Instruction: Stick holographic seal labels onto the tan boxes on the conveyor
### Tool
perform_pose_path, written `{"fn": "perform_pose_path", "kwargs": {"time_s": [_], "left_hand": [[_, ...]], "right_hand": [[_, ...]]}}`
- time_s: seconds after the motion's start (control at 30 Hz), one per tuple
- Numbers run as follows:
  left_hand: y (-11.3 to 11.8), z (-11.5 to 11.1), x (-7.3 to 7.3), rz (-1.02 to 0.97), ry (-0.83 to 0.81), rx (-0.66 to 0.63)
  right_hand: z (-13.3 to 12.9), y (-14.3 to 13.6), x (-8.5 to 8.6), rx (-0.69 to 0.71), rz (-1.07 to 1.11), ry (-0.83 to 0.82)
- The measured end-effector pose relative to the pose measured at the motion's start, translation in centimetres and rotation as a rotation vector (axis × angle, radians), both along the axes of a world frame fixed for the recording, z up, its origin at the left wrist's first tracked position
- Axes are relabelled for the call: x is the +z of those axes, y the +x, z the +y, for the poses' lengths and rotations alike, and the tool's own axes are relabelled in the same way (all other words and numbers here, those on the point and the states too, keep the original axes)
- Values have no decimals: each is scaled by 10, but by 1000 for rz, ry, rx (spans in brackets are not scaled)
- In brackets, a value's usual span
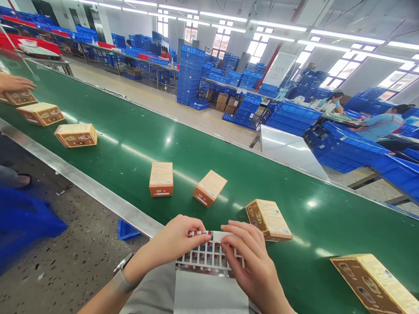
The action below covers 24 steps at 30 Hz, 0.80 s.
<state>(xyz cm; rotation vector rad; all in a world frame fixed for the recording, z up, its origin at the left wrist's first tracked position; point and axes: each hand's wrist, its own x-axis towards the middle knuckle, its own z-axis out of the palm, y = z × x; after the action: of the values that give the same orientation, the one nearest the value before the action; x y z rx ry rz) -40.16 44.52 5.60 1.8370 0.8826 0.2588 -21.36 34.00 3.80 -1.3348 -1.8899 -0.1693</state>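
A white grid tray (209, 258) with small compartments lies above my lap, at the belt's near edge. Small red and bluish pieces show in its cells, too small to name. My left hand (178, 242) has its fingers curled over the tray's far left corner, thumb along the top row. On the opposite side, my right hand (252, 253) bends its fingers over the tray's right part and edge. A plain pale grey panel (209, 292) extends below the tray toward me. Just beyond my right hand sits a brown and cream carton (270, 220).
Similar cartons stand on the green conveyor belt (131, 144), including one carton (376, 283) at right. Another person's hand (16, 83) touches a carton at far left. Blue crates (190, 74) are stacked across the aisle. A metal rail (108, 196) edges the belt.
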Motion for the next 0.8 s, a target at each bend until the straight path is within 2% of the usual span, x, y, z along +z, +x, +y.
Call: {"fn": "perform_pose_path", "kwargs": {"time_s": [0.1,0.17,0.23,0.3,0.4,0.5,0.57,0.63,0.73,0.8], "left_hand": [[-3,2,-1,38,46,-29],[-6,2,-3,56,87,-107],[-8,0,-5,19,109,-203],[-9,-3,-7,-66,114,-262],[-8,-4,-9,-164,200,-263],[-6,-2,-13,-149,341,-264],[-3,-1,-17,-130,397,-285],[0,-2,-22,-130,427,-304],[5,-4,-27,-132,454,-324],[7,-6,-27,-124,456,-345]], "right_hand": [[17,14,-4,-95,358,-147],[42,25,-10,-241,595,-222],[71,35,-18,-289,743,-314],[98,44,-24,-262,787,-422],[119,54,-26,-58,812,-565],[116,59,-21,191,776,-710],[106,59,-19,251,754,-767],[95,53,-19,157,818,-704],[78,37,-21,-148,1067,-498],[68,24,-24,-280,1227,-446]]}}
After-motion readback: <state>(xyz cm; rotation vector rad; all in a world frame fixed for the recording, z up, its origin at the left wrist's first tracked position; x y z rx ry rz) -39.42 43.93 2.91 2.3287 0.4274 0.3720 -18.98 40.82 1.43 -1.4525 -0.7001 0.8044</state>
